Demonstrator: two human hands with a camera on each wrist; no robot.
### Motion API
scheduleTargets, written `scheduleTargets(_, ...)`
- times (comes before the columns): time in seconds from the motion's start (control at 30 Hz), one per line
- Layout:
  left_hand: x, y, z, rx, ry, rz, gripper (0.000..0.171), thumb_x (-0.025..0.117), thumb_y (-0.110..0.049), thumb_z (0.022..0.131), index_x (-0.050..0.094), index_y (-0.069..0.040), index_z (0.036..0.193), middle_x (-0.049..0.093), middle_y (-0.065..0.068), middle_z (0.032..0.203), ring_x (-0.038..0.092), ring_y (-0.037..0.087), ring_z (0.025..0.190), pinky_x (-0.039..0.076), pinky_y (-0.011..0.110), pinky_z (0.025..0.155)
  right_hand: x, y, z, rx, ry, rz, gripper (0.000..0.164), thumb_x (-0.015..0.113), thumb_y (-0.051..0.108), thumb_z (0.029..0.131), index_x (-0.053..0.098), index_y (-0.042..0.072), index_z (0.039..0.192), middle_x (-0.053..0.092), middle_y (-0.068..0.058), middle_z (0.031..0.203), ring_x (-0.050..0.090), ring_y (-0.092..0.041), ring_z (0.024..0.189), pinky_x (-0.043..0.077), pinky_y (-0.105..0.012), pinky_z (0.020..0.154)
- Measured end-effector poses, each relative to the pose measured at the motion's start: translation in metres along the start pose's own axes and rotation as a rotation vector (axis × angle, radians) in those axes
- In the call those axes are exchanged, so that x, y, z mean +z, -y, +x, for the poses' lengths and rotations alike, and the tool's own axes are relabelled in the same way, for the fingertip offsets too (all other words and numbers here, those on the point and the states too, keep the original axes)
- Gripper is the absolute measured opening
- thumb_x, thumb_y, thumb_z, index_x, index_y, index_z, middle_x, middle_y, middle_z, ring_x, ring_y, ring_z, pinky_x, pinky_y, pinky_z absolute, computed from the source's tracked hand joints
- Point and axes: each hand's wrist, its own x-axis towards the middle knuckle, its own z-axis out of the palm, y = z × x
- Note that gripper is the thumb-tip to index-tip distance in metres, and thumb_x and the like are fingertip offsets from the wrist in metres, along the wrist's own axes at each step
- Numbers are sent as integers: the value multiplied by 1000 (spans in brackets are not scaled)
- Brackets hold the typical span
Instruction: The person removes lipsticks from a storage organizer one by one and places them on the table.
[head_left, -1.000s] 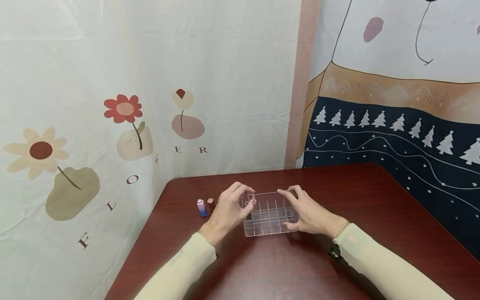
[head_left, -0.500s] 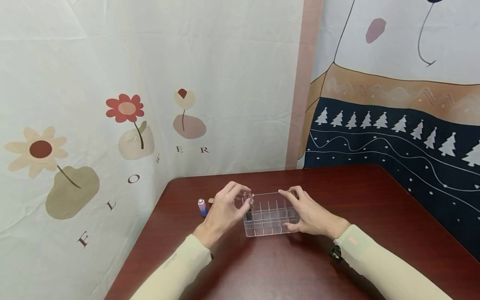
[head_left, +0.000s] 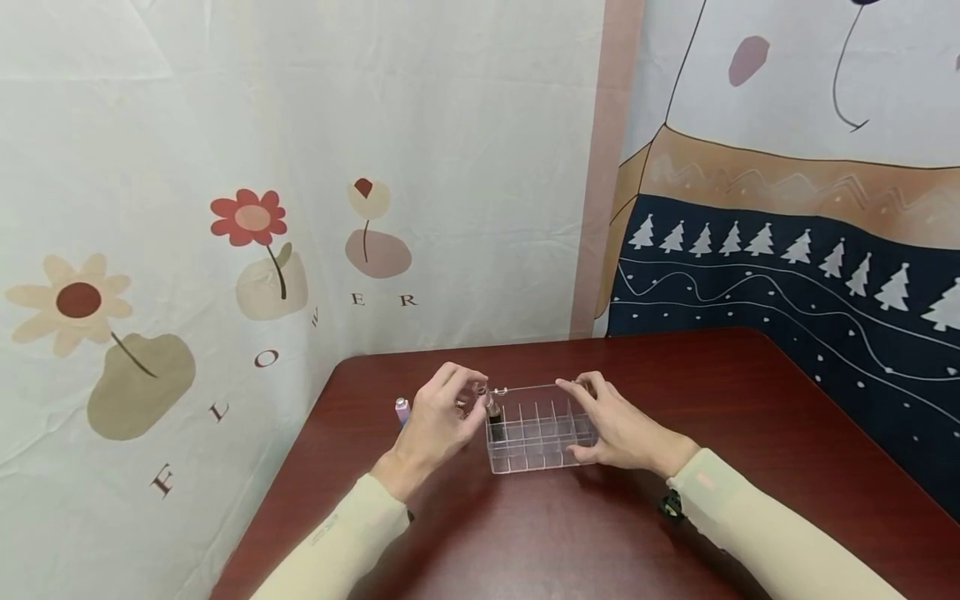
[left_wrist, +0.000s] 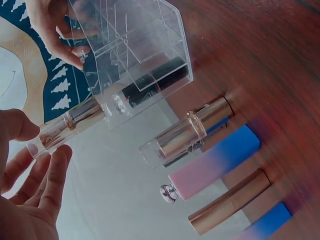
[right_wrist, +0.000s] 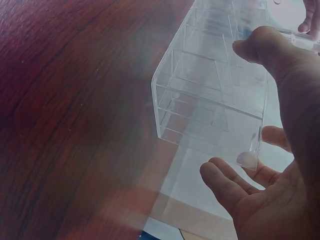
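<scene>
My left hand (head_left: 431, 417) pinches the clear end of a clear-and-gold lipstick (left_wrist: 75, 122) between thumb and fingertips. Its other end reaches the top edge of a clear acrylic lipstick organizer (head_left: 540, 446), at the left end. Inside the organizer's front left compartment stands a tube with a black body (left_wrist: 155, 80) and a clear upper part. At the opposite end, my right hand (head_left: 622, 429) grips the organizer, thumb in front and fingers behind. The right wrist view shows bare compartments near that hand (right_wrist: 265, 190).
Left of the organizer, several lipsticks stand on the dark red table (head_left: 517, 542): a clear-and-gold one (left_wrist: 185, 131), a pink-and-blue one (left_wrist: 215, 162), a gold one (left_wrist: 230, 201) and another pink-and-blue one (left_wrist: 267, 225). A printed curtain (head_left: 480, 167) hangs behind the table.
My left hand has shifted slightly left, uncovering the black-bodied tube in the organizer and covering more of the lipsticks at left. My right hand and the organizer stay in place.
</scene>
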Motion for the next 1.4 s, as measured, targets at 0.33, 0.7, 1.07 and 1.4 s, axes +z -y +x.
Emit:
scheduleTargets(0.33, -11, 3, -4, -19, -7, 0, 26, 83, 11, 93, 78, 1, 117, 72, 12, 110, 82, 17, 90, 64, 14, 75, -2, 2, 0, 2, -1, 5, 104, 100, 26, 89, 44, 11, 176, 52, -19, 154, 61, -33, 133, 66, -46, 102)
scheduleTargets(0.7, -23, 6, -12, -58, -10, 19, 29, 82, 9, 95, 77, -3, 120, 71, 12, 111, 82, 14, 86, 71, 33, 74, 0, 2, 2, 10, 15, 5, 106, 100, 27, 89, 43, 11, 177, 51, -20, 156, 61, -35, 136, 66, -47, 104)
scheduleTargets(1.07, -36, 14, -17, -65, -32, 60, 28, 81, 10, 95, 77, -3, 119, 72, 13, 113, 81, 17, 93, 71, 32, 76, 1, 0, 0, -7, -7, 17, 103, 99, 29, 90, 44, 13, 176, 51, -20, 155, 62, -38, 134, 67, -50, 102)
scheduleTargets(1.4, -47, 22, -22, -62, -53, 142, 29, 82, 9, 92, 78, -4, 117, 72, 12, 110, 80, 15, 89, 62, 14, 80, 1, -1, 0, -27, -16, 37, 102, 97, 33, 93, 42, 19, 178, 51, -19, 156, 62, -37, 134, 67, -50, 102)
